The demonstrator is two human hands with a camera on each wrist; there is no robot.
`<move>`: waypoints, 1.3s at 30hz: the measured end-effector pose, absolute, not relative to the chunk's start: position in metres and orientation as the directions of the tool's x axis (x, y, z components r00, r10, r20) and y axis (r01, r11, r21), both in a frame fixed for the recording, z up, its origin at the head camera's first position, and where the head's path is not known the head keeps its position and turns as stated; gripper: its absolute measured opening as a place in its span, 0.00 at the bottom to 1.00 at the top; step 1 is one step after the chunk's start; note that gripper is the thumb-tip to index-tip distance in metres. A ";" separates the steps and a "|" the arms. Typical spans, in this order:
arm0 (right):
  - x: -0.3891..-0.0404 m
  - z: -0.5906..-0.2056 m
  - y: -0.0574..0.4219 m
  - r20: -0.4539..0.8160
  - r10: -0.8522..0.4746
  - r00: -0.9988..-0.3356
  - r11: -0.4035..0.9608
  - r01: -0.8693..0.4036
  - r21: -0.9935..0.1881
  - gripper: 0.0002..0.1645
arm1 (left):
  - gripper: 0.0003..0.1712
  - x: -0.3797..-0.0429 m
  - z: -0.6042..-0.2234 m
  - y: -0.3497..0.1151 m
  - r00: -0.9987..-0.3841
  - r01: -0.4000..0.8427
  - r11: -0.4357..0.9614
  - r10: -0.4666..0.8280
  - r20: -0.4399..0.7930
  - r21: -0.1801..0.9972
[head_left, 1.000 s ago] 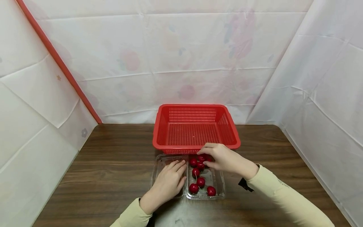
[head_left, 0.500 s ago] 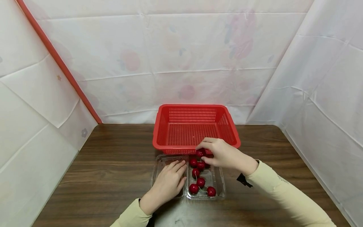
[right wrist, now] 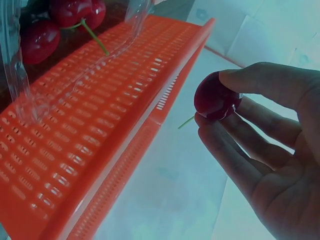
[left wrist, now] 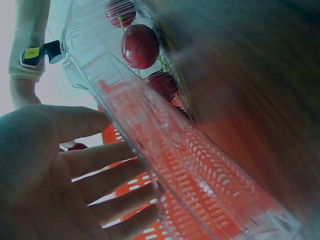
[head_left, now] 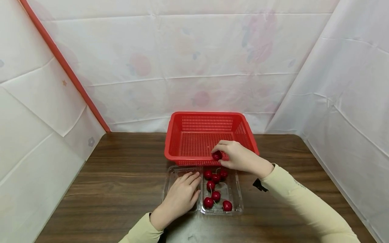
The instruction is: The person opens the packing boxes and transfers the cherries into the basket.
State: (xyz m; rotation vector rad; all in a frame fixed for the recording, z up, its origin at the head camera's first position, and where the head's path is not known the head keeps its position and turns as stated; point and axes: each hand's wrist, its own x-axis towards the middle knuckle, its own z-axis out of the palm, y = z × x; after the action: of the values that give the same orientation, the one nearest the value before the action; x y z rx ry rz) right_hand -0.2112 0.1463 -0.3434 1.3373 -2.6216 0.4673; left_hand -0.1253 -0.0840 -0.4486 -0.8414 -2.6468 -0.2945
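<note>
My right hand [head_left: 240,157] pinches one dark red cherry [right wrist: 216,97] between thumb and fingertips, above the near rim of the red plastic basket [head_left: 209,157]. A green stem hangs from this cherry in the right wrist view. Below the hand, several cherries [head_left: 210,185] lie in the right half of a clear plastic clamshell box [head_left: 237,202]. My left hand [head_left: 180,194] lies over the box's lid [head_left: 167,184] on the left, its fingers extended. In the left wrist view the left fingers [left wrist: 107,160] touch the clear edge.
The red basket stands behind the clamshell on a dark wooden table [head_left: 127,175]. White patterned sheets [head_left: 194,60] hang behind and at both sides. A red strip [head_left: 65,67] runs down the left corner. A black wrist strap [head_left: 260,185] hangs beneath the right wrist.
My right hand has lifted a cherry out of the clamshell and carried it up and forward to the basket's near rim. The left hand has stayed in place.
</note>
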 end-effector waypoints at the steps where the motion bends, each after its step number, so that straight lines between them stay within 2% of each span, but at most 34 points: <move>1: -0.213 -0.343 0.146 0.280 -0.760 -0.587 0.553 -0.809 -0.198 0.17 | 0.22 -0.125 -0.449 -0.084 -0.763 0.590 0.802 0.518 0.387 0.091; 9: -0.229 -0.337 0.141 0.279 -0.769 -0.575 0.549 -0.818 -0.171 0.17 | 0.22 -0.124 -0.448 -0.084 -0.756 0.595 0.799 0.520 0.398 0.088; 15: -0.244 -0.334 0.135 0.221 -0.766 -0.604 0.572 -0.797 -0.196 0.16 | 0.22 -0.124 -0.448 -0.083 -0.753 0.598 0.797 0.520 0.404 0.087; 20: -0.256 -0.334 0.130 0.199 -0.775 -0.600 0.565 -0.799 -0.207 0.15 | 0.22 -0.124 -0.449 -0.082 -0.748 0.599 0.796 0.519 0.414 0.084; 30: -0.280 -0.328 0.118 0.162 -0.778 -0.607 0.591 -0.794 -0.142 0.15 | 0.22 -0.124 -0.449 -0.083 -0.745 0.603 0.793 0.519 0.420 0.089; 39: -0.295 -0.323 0.105 0.140 -0.752 -0.645 0.617 -0.762 -0.194 0.16 | 0.21 -0.124 -0.448 -0.084 -0.738 0.606 0.791 0.521 0.429 0.081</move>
State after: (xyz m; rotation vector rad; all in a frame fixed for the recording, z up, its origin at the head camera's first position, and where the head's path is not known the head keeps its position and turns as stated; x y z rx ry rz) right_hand -0.2946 0.1046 -0.3229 1.3039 -2.7846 0.3671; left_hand -0.1241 -0.0837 -0.4482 -0.8527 -2.5936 -0.3031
